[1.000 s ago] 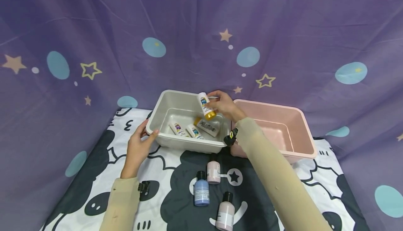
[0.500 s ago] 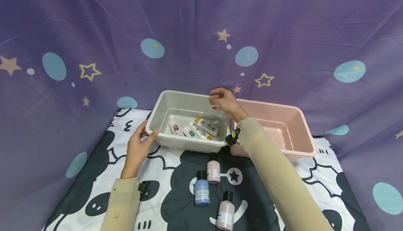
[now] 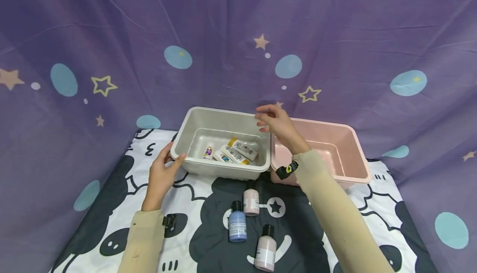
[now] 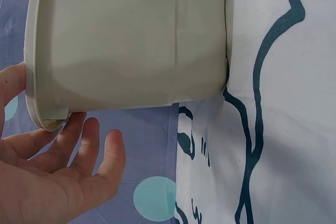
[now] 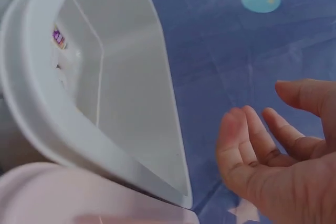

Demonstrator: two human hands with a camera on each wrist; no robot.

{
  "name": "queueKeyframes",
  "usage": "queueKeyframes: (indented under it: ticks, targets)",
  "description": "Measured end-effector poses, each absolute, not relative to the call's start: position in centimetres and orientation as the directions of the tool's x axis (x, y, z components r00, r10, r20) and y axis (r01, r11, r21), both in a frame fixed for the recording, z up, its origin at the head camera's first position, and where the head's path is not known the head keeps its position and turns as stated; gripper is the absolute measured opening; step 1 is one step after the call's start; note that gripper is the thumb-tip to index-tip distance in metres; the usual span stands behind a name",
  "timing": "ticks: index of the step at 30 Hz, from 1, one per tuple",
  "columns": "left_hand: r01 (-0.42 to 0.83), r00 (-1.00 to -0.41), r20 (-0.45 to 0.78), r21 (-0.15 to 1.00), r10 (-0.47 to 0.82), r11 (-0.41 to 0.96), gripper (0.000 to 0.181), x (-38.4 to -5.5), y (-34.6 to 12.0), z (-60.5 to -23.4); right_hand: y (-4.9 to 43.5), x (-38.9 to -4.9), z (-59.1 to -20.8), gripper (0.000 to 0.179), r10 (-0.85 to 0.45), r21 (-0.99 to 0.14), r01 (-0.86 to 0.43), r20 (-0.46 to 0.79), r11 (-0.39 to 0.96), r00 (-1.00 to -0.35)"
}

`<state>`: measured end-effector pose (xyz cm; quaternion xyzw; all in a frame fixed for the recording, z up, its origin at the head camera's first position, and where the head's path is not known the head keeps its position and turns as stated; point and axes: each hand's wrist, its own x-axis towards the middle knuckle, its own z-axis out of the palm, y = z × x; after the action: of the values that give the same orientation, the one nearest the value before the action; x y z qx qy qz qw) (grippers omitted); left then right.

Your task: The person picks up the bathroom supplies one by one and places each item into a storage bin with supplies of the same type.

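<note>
Left hand (image 3: 162, 176) grips the off-white bin (image 3: 223, 168) at its near left corner: thumb over the rim, index finger against its underside, other fingers loosely bent off the wall.

Right hand (image 3: 279, 126) holds nothing, fingers loosely curved with a gap to the thumb, in the air by the bin's back right corner.

Bin sits along the back edge of the cloth-covered table (image 3: 186, 211). Four tubes lie on its floor, toward the near right side. From the left: purple-labelled tube (image 3: 208, 153), slightly apart; blue-labelled tube (image 3: 222, 157); yellow-capped tube (image 3: 233, 154), cap to the near side; second yellow-capped tube (image 3: 244, 149), cap to the back. Last three are bunched together. Near rim cuts off part of the view in.

Around it: pink bin (image 3: 324, 130) right alongside, at the table's back right corner, rims meeting. Right sleeve (image 3: 335, 207) crosses over its near left corner, blocking that part. Purple curtain (image 3: 223, 29) hangs close behind both bins.

Three black-capped bottles between bins and table's near edge: pink bottle (image 3: 251, 202) close to the off-white bin, blue bottle (image 3: 237, 225) just beside it, second pink bottle (image 3: 266, 252) nearest the near edge. Can't tell if they stand or lie.
</note>
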<state>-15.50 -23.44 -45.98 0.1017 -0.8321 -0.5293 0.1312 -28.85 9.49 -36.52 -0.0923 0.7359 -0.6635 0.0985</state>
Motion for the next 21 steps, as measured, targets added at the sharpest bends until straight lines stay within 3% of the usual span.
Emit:
queueKeyframes:
  ticks: [21]
  targets:
    - [-0.045, -0.956, 0.106, 0.868, -0.273, 0.495, 0.076, -15.6, -23.5, -45.5, 14.0, -21.6, -37.4, 0.031, -0.158, -0.976, -0.145, 0.120, 0.162, -0.980]
